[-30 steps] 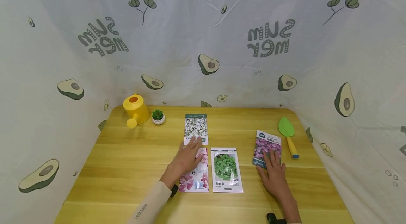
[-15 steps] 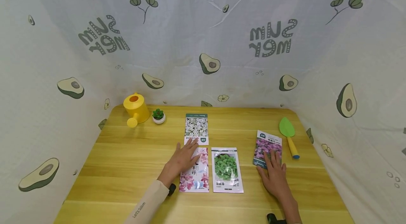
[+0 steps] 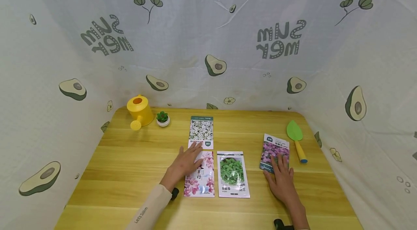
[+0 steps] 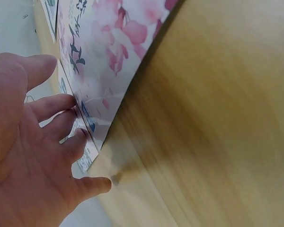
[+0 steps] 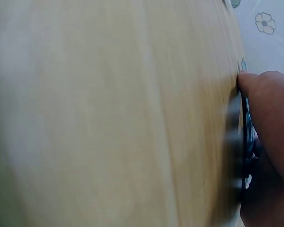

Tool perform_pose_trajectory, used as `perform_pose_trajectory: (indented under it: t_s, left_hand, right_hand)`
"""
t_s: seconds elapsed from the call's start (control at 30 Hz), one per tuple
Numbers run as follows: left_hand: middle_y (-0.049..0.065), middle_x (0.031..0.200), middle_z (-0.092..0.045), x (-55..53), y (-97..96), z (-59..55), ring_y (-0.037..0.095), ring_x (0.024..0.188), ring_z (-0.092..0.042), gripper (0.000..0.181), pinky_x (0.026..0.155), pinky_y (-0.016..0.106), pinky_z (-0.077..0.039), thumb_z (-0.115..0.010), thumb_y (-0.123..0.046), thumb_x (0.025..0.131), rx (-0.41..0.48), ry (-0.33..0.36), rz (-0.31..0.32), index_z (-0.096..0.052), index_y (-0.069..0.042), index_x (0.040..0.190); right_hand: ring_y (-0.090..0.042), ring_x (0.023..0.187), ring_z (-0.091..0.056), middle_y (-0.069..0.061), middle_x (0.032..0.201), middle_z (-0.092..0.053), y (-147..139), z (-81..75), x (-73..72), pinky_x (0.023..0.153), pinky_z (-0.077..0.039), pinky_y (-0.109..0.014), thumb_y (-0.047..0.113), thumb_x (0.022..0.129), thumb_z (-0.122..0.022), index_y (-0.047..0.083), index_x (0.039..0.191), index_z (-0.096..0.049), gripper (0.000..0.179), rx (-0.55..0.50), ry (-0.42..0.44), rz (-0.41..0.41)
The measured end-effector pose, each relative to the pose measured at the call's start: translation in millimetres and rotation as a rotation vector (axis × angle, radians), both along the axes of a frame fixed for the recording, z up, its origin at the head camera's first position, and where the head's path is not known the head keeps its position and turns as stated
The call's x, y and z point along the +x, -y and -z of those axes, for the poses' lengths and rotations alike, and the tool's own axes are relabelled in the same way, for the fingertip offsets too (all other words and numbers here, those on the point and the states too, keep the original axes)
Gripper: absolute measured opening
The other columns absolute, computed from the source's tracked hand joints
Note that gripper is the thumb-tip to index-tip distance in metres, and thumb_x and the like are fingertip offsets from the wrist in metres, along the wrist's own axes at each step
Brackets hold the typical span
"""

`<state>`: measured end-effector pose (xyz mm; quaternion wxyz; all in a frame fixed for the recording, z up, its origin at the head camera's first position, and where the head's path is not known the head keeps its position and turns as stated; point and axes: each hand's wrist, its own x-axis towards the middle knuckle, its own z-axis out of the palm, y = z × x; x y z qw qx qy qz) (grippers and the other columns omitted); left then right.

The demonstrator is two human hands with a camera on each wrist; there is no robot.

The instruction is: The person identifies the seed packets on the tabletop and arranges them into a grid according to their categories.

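Note:
My left hand (image 3: 184, 163) lies with extended fingers over the seam between two seed packets. Its fingertips reach the lower edge of the white-flower seed packet (image 3: 202, 130), and the hand covers the upper left of the pink-flower seed packet (image 3: 202, 183). In the left wrist view, the left hand (image 4: 38, 137) shows its palm, with the fingers slightly bent at the packet edges. Farther right, my right hand (image 3: 281, 181) rests its fingers on the lower part of the purple-flower seed packet (image 3: 273, 148). The right wrist view shows the thumb (image 5: 260, 85) low beside the packet.
A green-leaf seed packet (image 3: 232, 174) lies between the hands. At the back left stand a yellow watering can (image 3: 140, 110) and a small potted succulent (image 3: 163, 119). A green trowel (image 3: 295, 136) with a yellow handle lies right of the purple packet. Printed cloth (image 3: 182, 42) surrounds the wooden table (image 3: 130, 183).
My left hand has shifted left and slightly toward me, uncovering more of the pink-flower packet. The white-flower packet has turned very slightly. My right hand stays on the purple-flower packet.

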<state>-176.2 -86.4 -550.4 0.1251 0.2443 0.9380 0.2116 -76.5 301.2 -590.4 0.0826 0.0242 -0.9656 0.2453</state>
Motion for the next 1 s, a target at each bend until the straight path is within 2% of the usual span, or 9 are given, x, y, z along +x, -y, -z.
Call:
perform_pose_trajectory:
  t_s: [0.2, 0.43, 0.7, 0.83, 1.0]
  left_hand:
    - [0.013, 0.173, -0.038, -1.0, 0.8, -1.4, 0.038, 0.162, -0.030, 0.054, 0.127, 0.072, -0.022, -0.062, -0.025, 0.110, 0.035, 0.017, 0.002, -0.051, -0.003, 0.158]
    - [0.013, 0.175, -0.034, -3.1, 2.9, -2.8, 0.037, 0.164, -0.025, 0.054, 0.129, 0.068, -0.021, -0.059, -0.024, 0.112, 0.068, 0.079, 0.002, -0.049, -0.002, 0.160]
    - [0.012, 0.175, -0.033, -5.0, 3.4, -6.7, 0.036, 0.165, -0.024, 0.053, 0.130, 0.066, -0.021, -0.058, -0.026, 0.112, 0.072, 0.111, 0.013, -0.049, -0.003, 0.160]
    - [0.011, 0.175, -0.033, -4.5, 3.8, -7.4, 0.035, 0.165, -0.024, 0.054, 0.130, 0.065, -0.021, -0.058, -0.025, 0.112, 0.065, 0.111, 0.009, -0.050, -0.004, 0.161]
    - [0.012, 0.175, -0.034, -5.3, 4.5, -6.5, 0.035, 0.165, -0.024, 0.053, 0.131, 0.065, -0.022, -0.058, -0.023, 0.112, 0.057, 0.104, 0.006, -0.049, -0.004, 0.161]
  right_hand:
    - [-0.063, 0.157, -0.013, -0.043, 0.168, -0.020, -0.1, -6.0, -2.3, 0.114, -0.011, -0.090, 0.027, 0.109, -0.064, -0.011, 0.161, -0.037, 0.070, 0.021, 0.049, -0.002]
    - [-0.063, 0.157, -0.010, -0.043, 0.169, -0.016, -2.2, -8.2, -9.0, 0.115, -0.010, -0.089, 0.032, 0.112, -0.059, -0.012, 0.162, -0.034, 0.072, 0.016, 0.076, -0.040]
    - [-0.064, 0.157, -0.003, -0.047, 0.167, -0.012, -4.2, -5.2, -24.5, 0.118, -0.007, -0.086, 0.031, 0.116, -0.048, -0.016, 0.160, -0.032, 0.067, -0.055, 0.056, -0.114]
    - [-0.062, 0.158, 0.002, -0.047, 0.168, -0.008, -5.7, -0.9, -35.4, 0.121, -0.005, -0.084, 0.033, 0.117, -0.045, -0.016, 0.161, -0.028, 0.068, -0.057, 0.099, -0.134]
    - [-0.063, 0.158, 0.001, -0.045, 0.169, -0.006, 0.8, -9.1, -46.2, 0.122, -0.006, -0.082, 0.030, 0.117, -0.045, -0.015, 0.163, -0.026, 0.067, -0.036, 0.157, -0.142]
